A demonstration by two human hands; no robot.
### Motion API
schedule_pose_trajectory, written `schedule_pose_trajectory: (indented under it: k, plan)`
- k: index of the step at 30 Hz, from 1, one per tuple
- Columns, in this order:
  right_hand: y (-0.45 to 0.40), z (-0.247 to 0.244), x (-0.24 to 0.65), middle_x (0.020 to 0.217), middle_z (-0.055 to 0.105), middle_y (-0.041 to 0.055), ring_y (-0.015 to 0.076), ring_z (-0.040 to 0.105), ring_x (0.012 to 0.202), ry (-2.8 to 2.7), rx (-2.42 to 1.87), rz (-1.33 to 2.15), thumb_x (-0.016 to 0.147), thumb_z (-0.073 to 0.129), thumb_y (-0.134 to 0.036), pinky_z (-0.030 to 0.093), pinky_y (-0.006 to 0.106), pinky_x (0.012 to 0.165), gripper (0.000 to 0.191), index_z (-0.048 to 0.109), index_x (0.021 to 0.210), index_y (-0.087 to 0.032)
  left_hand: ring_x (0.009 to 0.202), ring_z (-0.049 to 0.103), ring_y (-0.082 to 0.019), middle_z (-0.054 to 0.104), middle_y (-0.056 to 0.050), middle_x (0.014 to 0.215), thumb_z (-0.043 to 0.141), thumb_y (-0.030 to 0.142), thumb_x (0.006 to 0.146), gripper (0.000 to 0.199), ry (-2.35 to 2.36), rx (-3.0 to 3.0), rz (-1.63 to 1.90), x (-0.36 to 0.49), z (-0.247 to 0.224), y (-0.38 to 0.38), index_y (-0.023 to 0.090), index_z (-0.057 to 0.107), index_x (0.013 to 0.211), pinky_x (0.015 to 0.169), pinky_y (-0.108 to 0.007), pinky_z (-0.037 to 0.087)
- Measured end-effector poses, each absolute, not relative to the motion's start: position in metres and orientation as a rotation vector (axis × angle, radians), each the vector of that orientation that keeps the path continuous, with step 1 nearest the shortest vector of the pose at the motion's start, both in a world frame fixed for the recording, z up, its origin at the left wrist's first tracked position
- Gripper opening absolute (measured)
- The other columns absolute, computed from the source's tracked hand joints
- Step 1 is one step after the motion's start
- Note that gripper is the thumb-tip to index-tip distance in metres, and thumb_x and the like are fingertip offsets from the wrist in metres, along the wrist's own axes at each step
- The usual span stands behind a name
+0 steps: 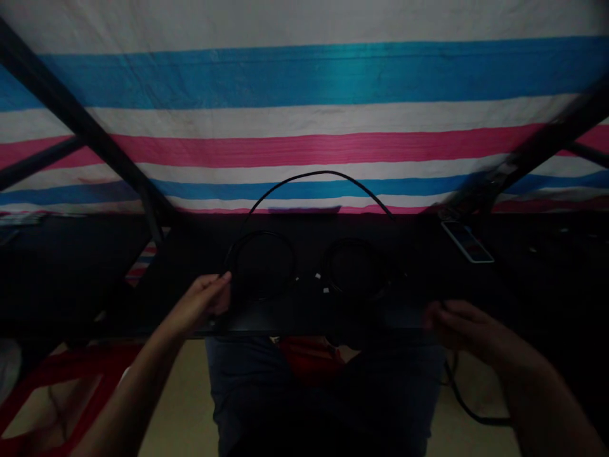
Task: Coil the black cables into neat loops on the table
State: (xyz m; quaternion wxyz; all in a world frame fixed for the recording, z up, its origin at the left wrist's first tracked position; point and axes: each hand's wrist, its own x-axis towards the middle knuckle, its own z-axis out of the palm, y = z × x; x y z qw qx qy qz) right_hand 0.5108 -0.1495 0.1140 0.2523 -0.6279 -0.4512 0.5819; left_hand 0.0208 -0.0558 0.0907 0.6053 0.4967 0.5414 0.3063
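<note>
A black cable arches above the dark table, its left end running down to my left hand, which is pinched around it. On the right, my closed right hand is at the table's front edge, with black cable showing near its fingers and hanging below it. Between my hands two coils of black cable lie on the table: a left coil and a right coil. Small pale connector pieces show beside the right coil.
A phone lies on the black table at the right. Dark metal frame bars slant at both sides before a striped sheet. A red stool stands below left.
</note>
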Motion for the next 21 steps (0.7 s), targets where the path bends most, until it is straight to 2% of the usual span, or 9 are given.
schedule_pose_trajectory:
  k: [1,3,5,7,10,13,15,18,21]
  plan:
    - [-0.149,0.109,0.485,0.055,0.039,-0.0041,0.0107,0.035,0.05,-1.313,-1.659,1.695,0.077,0.062,-0.08,0.03,0.027,0.049,0.064,0.076,0.084,-0.018,0.041,0.024,-0.006,0.021,0.008,0.046,0.058,0.068,0.086,0.065,1.081,1.105,0.702,0.043,0.082,-0.064,0.022,0.027,0.052,0.049,-0.026,0.026]
    - [-0.149,0.1,0.433,0.061,0.04,-0.004,0.0106,0.035,0.055,-1.518,-1.556,1.89,0.088,0.053,-0.073,0.03,0.025,0.051,0.062,0.078,0.096,-0.017,0.038,0.027,-0.008,0.02,0.007,0.041,0.052,0.066,0.091,0.068,0.839,1.011,0.735,0.088,0.069,-0.08,0.022,0.023,0.047,0.051,-0.03,0.031]
    - [-0.152,0.092,0.389,0.068,0.048,-0.0029,0.01,0.039,0.058,-1.692,-1.365,2.107,0.093,0.053,-0.064,0.031,0.024,0.054,0.052,0.077,0.103,-0.018,0.046,0.042,-0.013,0.028,0.002,0.043,0.042,0.064,0.097,0.069,0.708,1.0,0.817,0.127,0.066,-0.096,0.022,0.025,0.044,0.059,-0.034,0.038]
    - [-0.157,0.084,0.356,0.076,0.057,-0.0013,0.0112,0.047,0.065,-1.685,-1.338,2.018,0.092,0.058,-0.058,0.036,0.024,0.059,0.043,0.074,0.102,-0.019,0.06,0.05,-0.017,0.039,-0.003,0.051,0.029,0.062,0.101,0.072,0.738,1.039,0.939,0.156,0.069,-0.107,0.022,0.029,0.042,0.067,-0.036,0.041]
    - [-0.164,0.065,0.329,0.062,0.047,-0.0047,0.0093,0.039,0.053,-1.317,-1.369,1.914,0.086,0.057,-0.071,0.031,0.023,0.05,0.054,0.064,0.083,-0.017,0.074,0.055,-0.021,0.053,-0.008,0.063,0.02,0.063,0.103,0.073,0.875,1.192,1.094,0.178,0.076,-0.117,0.022,0.036,0.044,0.072,-0.036,0.044]
    - [-0.167,0.05,0.322,0.052,0.033,-0.0103,0.0061,0.024,0.043,-0.963,-1.238,1.92,0.075,0.056,-0.087,0.021,0.022,0.041,0.066,0.05,0.072,-0.021,0.087,0.059,-0.024,0.062,-0.011,0.075,0.025,0.061,0.103,0.072,0.787,1.453,1.151,0.181,0.081,-0.122,0.02,0.047,0.049,0.078,-0.036,0.047]
    - [-0.167,0.048,0.323,0.05,0.032,-0.0108,0.0053,0.023,0.041,-0.878,-1.184,1.884,0.071,0.06,-0.087,0.018,0.022,0.04,0.068,0.049,0.07,-0.021,0.098,0.06,-0.025,0.066,-0.011,0.084,0.028,0.058,0.104,0.068,0.703,1.635,1.187,0.18,0.083,-0.125,0.019,0.055,0.055,0.085,-0.038,0.048]
    - [-0.165,0.058,0.325,0.05,0.038,-0.0083,0.0067,0.031,0.043,-0.815,-1.228,1.745,0.067,0.068,-0.084,0.022,0.022,0.041,0.066,0.056,0.071,-0.019,0.12,0.053,-0.029,0.068,-0.013,0.112,0.028,0.056,0.104,0.065,0.709,1.873,1.214,0.185,0.081,-0.133,0.019,0.065,0.065,0.096,-0.043,0.048]
    - [-0.162,0.07,0.325,0.059,0.053,-0.0032,0.0087,0.042,0.045,-0.728,-1.235,1.662,0.07,0.07,-0.079,0.03,0.022,0.042,0.062,0.064,0.078,-0.018,0.138,0.04,-0.035,0.042,-0.009,0.156,0.031,0.057,0.102,0.063,0.968,2.037,1.201,0.194,0.072,-0.143,0.02,0.071,0.07,0.104,-0.053,0.046]
